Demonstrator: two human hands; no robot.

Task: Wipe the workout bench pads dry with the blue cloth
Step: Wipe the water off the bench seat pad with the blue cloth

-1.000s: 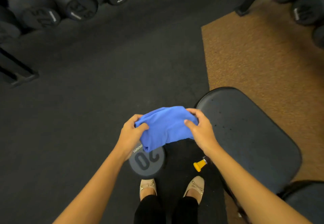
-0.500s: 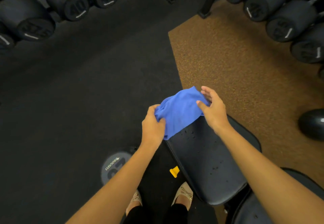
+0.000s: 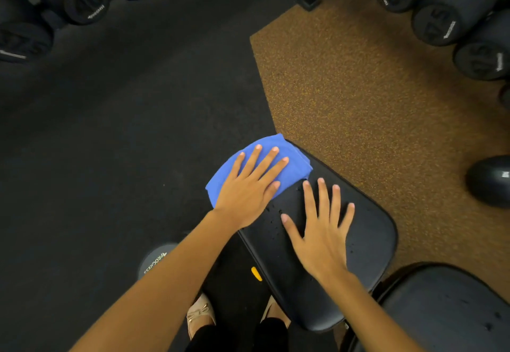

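The blue cloth (image 3: 295, 167) lies folded on the far end of the black bench seat pad (image 3: 369, 235). My left hand (image 3: 248, 186) presses flat on top of the cloth, fingers stretched out. Beside it, my right hand (image 3: 320, 235) rests flat on the bare pad with fingers spread and nothing in it. Small water droplets (image 3: 276, 213) dot the pad between the two hands. A second black pad (image 3: 441, 310), also speckled with drops, sits at the lower right.
Dumbbell racks line the top left (image 3: 85, 1) and top right (image 3: 441, 20). A loose dumbbell (image 3: 489, 180) lies on the brown floor mat at the right, another (image 3: 154, 260) by my left forearm. A yellow knob (image 3: 256, 273) shows under the pad, above my feet (image 3: 200, 313).
The cloth went from being held up between both hands to lying on the pad's far end. My left hand flattened onto it; my right hand let go and settled on the pad.
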